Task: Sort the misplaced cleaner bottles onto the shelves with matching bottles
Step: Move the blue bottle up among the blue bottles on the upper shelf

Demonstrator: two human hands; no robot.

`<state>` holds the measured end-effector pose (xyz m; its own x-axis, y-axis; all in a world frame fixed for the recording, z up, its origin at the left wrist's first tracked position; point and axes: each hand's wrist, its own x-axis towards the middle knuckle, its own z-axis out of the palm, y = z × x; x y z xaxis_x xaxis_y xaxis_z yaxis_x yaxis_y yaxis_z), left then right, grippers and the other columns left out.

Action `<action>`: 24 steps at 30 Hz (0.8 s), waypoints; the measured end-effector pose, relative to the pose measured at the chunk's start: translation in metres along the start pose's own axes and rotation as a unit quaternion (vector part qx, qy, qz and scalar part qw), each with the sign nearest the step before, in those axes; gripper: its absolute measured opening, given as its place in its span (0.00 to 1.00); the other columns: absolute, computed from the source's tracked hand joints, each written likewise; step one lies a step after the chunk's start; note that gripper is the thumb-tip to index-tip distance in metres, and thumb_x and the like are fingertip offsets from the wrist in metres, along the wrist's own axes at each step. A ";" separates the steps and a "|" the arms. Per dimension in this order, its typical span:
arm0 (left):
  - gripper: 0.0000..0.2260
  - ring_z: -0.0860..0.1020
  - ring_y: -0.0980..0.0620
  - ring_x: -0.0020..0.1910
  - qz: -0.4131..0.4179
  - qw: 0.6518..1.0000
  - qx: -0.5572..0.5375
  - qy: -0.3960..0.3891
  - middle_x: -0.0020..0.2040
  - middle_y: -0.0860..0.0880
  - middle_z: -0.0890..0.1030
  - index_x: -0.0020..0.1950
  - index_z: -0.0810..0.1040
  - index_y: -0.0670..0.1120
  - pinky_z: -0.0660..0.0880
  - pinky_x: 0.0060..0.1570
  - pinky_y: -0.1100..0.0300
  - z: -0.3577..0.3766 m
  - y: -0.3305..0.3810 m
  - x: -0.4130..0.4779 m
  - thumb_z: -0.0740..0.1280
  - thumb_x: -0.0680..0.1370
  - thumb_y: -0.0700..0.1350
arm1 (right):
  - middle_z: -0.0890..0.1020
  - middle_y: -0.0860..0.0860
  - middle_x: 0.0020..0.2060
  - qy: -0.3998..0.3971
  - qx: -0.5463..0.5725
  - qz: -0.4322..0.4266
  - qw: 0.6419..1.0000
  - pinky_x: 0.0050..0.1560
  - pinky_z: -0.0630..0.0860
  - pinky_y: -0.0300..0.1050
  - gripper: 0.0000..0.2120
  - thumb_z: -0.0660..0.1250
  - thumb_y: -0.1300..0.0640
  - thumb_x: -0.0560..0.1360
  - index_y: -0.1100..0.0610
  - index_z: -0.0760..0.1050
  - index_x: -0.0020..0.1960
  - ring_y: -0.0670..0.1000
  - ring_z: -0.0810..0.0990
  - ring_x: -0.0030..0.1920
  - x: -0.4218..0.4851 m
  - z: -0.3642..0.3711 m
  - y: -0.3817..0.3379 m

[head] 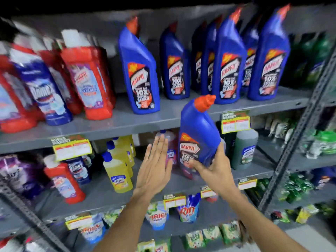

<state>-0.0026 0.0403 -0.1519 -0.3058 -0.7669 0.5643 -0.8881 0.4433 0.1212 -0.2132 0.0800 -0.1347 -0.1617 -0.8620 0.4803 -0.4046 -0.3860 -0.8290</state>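
My right hand (212,166) grips the base of a blue Harpic bottle (199,131) with an orange cap, held upright in front of the edge of the upper shelf (112,126). Several matching blue Harpic bottles (229,64) stand on that upper shelf, from its middle to the right. My left hand (154,166) is flat and open just left of the held bottle, touching nothing. On the left of the upper shelf stand red Harpic bottles (91,77) and a blue Domex bottle (43,91).
The middle shelf (101,195) carries a red bottle (63,177), a Domex bottle (80,170), yellow bottles (118,170), pink bottles behind my hands and a grey-green bottle (245,148). Detergent pouches (189,210) hang below. A grey metal upright (298,124) borders the right.
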 end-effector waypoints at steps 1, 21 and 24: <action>0.29 0.45 0.50 0.80 0.009 1.000 0.004 0.010 0.81 0.47 0.48 0.80 0.46 0.45 0.44 0.77 0.52 -0.010 0.005 0.009 0.54 0.82 0.50 | 0.82 0.38 0.48 0.011 0.003 -0.007 1.000 0.48 0.79 0.49 0.35 0.80 0.40 0.63 0.33 0.63 0.62 0.41 0.81 0.48 0.007 -0.005 -0.010; 0.24 0.66 0.47 0.74 -0.116 0.987 0.109 0.013 0.74 0.44 0.70 0.74 0.68 0.42 0.57 0.74 0.51 -0.068 -0.014 0.090 0.51 0.83 0.54 | 0.78 0.50 0.67 -0.011 -0.061 -0.019 0.998 0.64 0.75 0.62 0.45 0.77 0.42 0.68 0.45 0.56 0.77 0.59 0.77 0.66 0.172 -0.007 -0.098; 0.24 0.64 0.48 0.75 -0.119 0.987 0.111 -0.001 0.75 0.45 0.68 0.75 0.66 0.44 0.57 0.74 0.51 -0.068 -0.015 0.090 0.49 0.83 0.54 | 0.76 0.52 0.69 -0.045 -0.033 -0.034 0.998 0.68 0.73 0.59 0.46 0.78 0.48 0.71 0.51 0.56 0.80 0.57 0.75 0.69 0.187 0.000 -0.093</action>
<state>0.0059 -0.0041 -0.0475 -0.0804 -0.8383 0.5392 -0.9881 0.1383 0.0675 -0.2055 -0.0455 0.0325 -0.0509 -0.8620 0.5044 -0.4714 -0.4245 -0.7730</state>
